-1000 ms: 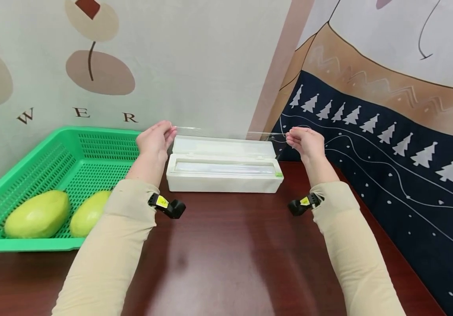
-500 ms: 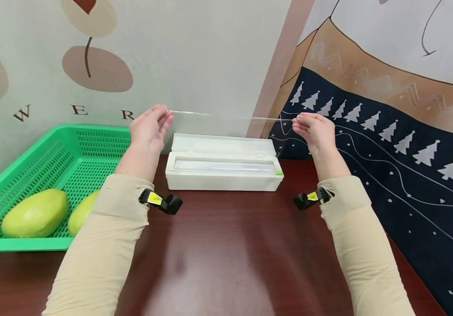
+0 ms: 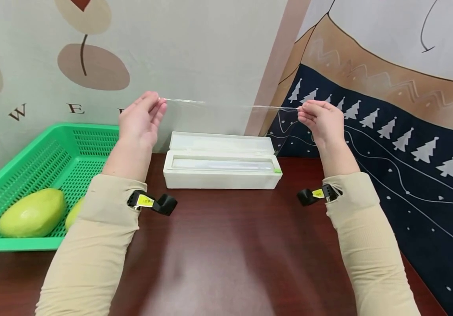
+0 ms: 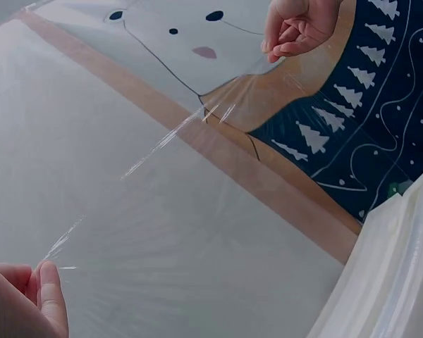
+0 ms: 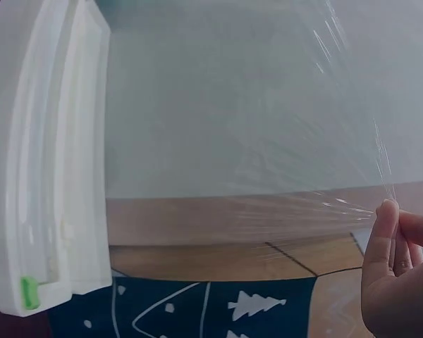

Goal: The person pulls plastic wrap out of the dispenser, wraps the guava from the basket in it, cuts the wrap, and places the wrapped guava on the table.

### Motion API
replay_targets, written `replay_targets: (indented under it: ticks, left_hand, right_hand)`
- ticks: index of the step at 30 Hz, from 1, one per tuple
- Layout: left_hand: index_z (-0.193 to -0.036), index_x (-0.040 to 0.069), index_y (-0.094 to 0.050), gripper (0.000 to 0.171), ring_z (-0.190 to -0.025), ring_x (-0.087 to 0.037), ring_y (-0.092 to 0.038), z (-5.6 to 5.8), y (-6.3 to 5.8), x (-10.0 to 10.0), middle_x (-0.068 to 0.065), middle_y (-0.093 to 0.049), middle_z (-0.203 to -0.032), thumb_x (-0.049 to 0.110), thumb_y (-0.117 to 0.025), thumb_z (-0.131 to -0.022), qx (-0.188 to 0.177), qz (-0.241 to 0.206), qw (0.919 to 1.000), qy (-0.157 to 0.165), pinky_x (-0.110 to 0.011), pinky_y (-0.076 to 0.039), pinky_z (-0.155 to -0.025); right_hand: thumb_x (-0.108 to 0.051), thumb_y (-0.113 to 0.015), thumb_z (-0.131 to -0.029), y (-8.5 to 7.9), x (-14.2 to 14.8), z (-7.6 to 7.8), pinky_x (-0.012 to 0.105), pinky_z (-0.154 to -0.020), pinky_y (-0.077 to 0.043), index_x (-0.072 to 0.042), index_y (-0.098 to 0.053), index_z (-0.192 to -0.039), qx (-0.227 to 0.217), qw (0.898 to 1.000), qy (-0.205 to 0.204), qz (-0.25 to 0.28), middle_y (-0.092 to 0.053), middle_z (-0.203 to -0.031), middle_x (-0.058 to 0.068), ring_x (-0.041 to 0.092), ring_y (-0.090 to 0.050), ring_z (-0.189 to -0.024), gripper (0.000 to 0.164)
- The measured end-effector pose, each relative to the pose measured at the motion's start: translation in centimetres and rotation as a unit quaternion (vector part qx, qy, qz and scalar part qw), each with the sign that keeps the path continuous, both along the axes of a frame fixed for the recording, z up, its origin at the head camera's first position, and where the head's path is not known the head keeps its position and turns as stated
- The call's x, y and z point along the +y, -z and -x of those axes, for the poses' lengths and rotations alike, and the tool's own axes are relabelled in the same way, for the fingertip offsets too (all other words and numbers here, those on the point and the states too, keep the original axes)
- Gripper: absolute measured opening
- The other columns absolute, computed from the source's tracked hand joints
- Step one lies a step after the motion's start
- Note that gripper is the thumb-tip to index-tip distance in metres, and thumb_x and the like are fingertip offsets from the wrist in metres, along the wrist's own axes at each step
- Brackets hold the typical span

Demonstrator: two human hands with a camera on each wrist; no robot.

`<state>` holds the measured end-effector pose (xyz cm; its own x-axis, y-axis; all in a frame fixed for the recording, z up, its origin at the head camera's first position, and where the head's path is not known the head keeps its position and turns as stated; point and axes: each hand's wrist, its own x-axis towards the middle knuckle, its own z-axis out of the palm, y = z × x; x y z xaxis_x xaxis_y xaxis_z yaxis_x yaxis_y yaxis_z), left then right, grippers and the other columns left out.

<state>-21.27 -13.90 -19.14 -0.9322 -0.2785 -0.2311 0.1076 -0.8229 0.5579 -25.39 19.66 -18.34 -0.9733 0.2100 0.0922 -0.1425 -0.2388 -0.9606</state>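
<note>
Clear plastic wrap (image 3: pixel 187 101) stretches between the two hands, above and behind a white wrap dispenser box (image 3: pixel 222 179) whose lid (image 3: pixel 220 142) stands open. My left hand (image 3: pixel 139 118) pinches one corner of the film between thumb and fingers. The opposite corner is pinched by my right hand (image 3: pixel 324 120). In the left wrist view, creases in the plastic wrap (image 4: pixel 162 144) run from one hand toward the other. The right wrist view has the plastic wrap (image 5: pixel 338 204) fanning out in folds from the pinching fingertips (image 5: pixel 388 208), beside the dispenser box (image 5: pixel 0 155) with its green slider (image 5: pixel 29 292).
A green perforated basket (image 3: pixel 13 243) sits at the left, holding a yellow-green mango-shaped fruit (image 3: pixel 33 213) and a second one (image 3: pixel 72 215) partly behind the left sleeve. The dark red-brown table (image 3: pixel 218 245) extends in front. Printed cloth (image 3: pixel 210 52) hangs behind.
Both hands have risen and spread somewhat apart, drawing the plastic wrap higher above the box. The box has stayed in place, and the left sleeve now covers more of the second fruit.
</note>
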Motion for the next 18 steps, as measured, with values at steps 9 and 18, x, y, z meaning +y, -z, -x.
replay_targets:
  ticks: [9,18]
  left_hand:
    - [-0.091,0.003,-0.061,0.016,-0.068,-0.016,-0.064,-0.6,-1.0,-0.2,-0.008,-0.062,-0.074,-0.008,-0.066,-0.080,0.025,-0.009,0.9996,0.013,-0.021,-0.055,-0.069]
    - [-0.090,0.002,-0.061,0.016,-0.068,-0.017,-0.064,-1.6,-1.7,-0.1,-0.008,-0.063,-0.075,-0.007,-0.067,-0.079,0.050,-0.016,0.9985,0.017,-0.021,-0.055,-0.071]
  right_hand:
    - [-0.006,-0.066,-0.084,-1.4,0.2,-0.9,0.018,-0.062,-0.054,-0.005,-0.070,-0.082,0.025,0.999,-0.012,0.026,-0.069,-0.071,0.004,0.012,-0.066,-0.061,0.004]
    - [-0.002,-0.065,-0.084,-2.2,0.6,-1.8,0.019,-0.060,-0.054,-0.003,-0.068,-0.081,0.050,0.997,-0.013,0.050,-0.069,-0.070,0.007,0.014,-0.066,-0.060,0.004]
